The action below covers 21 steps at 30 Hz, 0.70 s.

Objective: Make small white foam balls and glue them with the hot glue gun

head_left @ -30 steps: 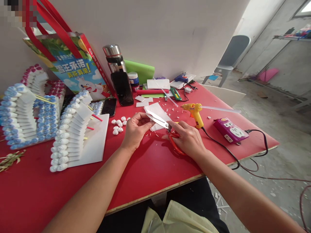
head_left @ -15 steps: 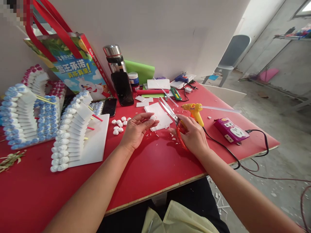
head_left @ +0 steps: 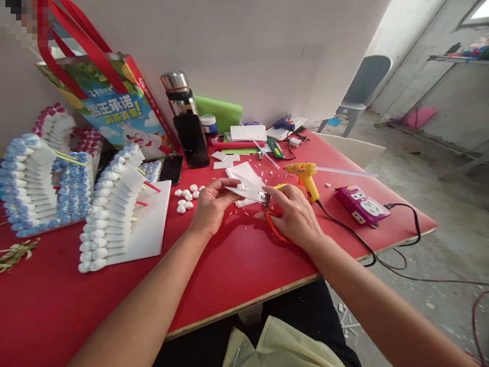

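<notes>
Between its thumb and fingers my left hand (head_left: 211, 205) pinches a small white rolled flower (head_left: 240, 187). My right hand (head_left: 296, 211) grips the scissors (head_left: 266, 200) by their red and yellow handles. Their blades are spread apart around the white piece, close to my left fingertips. Several similar white rolled flowers (head_left: 186, 194) lie on the red table left of my left hand. White sheets (head_left: 250, 176) and small white scraps lie behind and beneath the hands.
A yellow glue gun (head_left: 306, 178) and a purple power strip (head_left: 362, 205) with cords stand at right. White layered flower models (head_left: 110, 214), a phone (head_left: 171, 169), a flask (head_left: 179, 94) and a printed bag (head_left: 114, 109) occupy the left and back.
The scissors have moved left to the white flower, and their blades have opened. My left hand has stayed nearly in place.
</notes>
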### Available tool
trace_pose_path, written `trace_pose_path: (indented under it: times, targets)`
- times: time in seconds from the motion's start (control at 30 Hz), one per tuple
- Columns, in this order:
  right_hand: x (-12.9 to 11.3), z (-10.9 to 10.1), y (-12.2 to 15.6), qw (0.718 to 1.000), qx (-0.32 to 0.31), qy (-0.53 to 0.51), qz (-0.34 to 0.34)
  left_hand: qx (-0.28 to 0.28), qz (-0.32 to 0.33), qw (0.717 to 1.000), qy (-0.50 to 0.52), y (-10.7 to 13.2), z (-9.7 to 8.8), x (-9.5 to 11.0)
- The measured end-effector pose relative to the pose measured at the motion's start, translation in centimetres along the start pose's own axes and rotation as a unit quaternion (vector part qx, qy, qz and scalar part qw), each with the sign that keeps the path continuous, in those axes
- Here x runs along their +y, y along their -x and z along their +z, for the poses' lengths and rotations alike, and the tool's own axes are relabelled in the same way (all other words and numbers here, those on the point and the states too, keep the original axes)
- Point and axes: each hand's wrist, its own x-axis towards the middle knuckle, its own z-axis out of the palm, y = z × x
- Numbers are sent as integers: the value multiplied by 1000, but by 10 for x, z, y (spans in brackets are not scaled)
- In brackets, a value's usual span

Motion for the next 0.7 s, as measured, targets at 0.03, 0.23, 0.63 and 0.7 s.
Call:
trace_pose_path:
  times: [0.03,0.23,0.63,0.7]
  targets:
    - [1,1,0,1000,-1,0,0,0,4,1000,-7,0,0,0]
    - [3,2,2,1000,-3,-1,3,-13,18,999,-23,0,-2,-1]
    - [3,1,1,1000,-3,3,4,-16,11,999,-28,1,-2,-1]
    - [3,1,1,1000,-2,5,2,-16,9,999,-29,1,-2,-1]
